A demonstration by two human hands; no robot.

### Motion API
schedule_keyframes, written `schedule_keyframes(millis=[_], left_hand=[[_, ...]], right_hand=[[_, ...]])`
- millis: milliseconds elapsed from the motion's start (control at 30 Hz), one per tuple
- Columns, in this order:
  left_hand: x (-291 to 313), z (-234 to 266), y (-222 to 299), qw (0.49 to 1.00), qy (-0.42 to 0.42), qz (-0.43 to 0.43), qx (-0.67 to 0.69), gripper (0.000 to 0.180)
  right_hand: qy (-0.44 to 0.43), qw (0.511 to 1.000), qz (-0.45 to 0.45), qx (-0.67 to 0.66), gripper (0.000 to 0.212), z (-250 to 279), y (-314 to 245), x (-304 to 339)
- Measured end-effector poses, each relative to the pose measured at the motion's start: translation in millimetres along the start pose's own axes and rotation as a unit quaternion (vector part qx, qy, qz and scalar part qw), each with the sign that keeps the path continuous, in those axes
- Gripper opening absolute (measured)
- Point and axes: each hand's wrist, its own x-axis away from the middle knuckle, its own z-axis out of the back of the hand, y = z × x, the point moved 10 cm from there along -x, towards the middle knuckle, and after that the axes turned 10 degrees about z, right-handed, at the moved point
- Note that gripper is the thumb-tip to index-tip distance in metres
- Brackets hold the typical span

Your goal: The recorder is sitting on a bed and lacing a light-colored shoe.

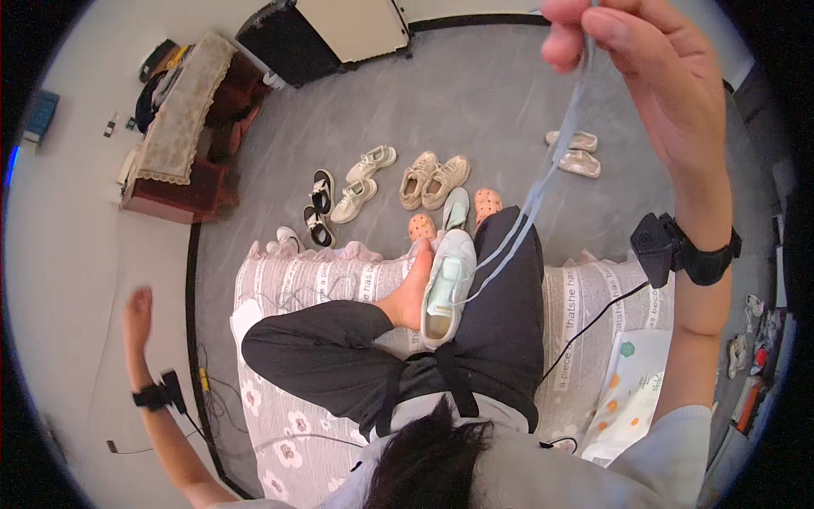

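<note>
Out to the left, away from the shoes, my left hand (138, 318) is raised edge-on, small and a little blurred; its fingers look loosely stretched and I see nothing in them. Lifted high at the upper right, my right hand (649, 64) pinches a pale blue shoelace (555, 157) between thumb and fingers. Two strands hang from it, slanting down to a light sneaker (449, 280) with a pale green tongue, which rests in my lap between my legs, toe pointing away. At its lower end the lace meets the shoe's tongue area.
Pale green shoe (456, 208) and orange clogs (487, 204) lie beyond my knees. Farther off stand beige sneakers (437, 178), white sneakers (360, 182) and black shoes (320, 208). A cloth-covered wooden cabinet (178, 127) is at left. I sit on a patterned bedcover (577, 314); a cable trails from my right wrist.
</note>
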Motion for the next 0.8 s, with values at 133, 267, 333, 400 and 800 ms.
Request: schedule_keyframes(millis=[133, 267, 333, 400, 800], left_hand=[[-26.9, -253.0, 245.6, 0.704, 0.381, -0.389, -0.456, 0.027], [-11.2, -407.4, 289.4, 0.729, 0.175, -0.547, -0.371, 0.025], [-14.3, -451.1, 295.0, 0.734, 0.067, -0.592, -0.326, 0.026], [-19.5, -484.5, 297.9, 0.728, -0.005, -0.616, -0.301, 0.027], [-7.2, -489.8, 304.3, 0.75, -0.091, -0.636, -0.157, 0.025]], right_hand=[[0.006, 0.999, -0.029, 0.041, 0.017, -31.0, 3.5, -29.2], [0.026, 0.999, -0.025, 0.028, 0.018, -55.6, -26.6, -56.8], [0.022, 0.999, 0.0, 0.022, 0.017, -70.2, -30.9, -69.5], [-0.02, 0.988, 0.092, 0.119, 0.021, -87.3, -48.7, -79.7], [-0.055, 0.985, 0.141, 0.084, 0.021, -121.3, -60.4, -99.3]])
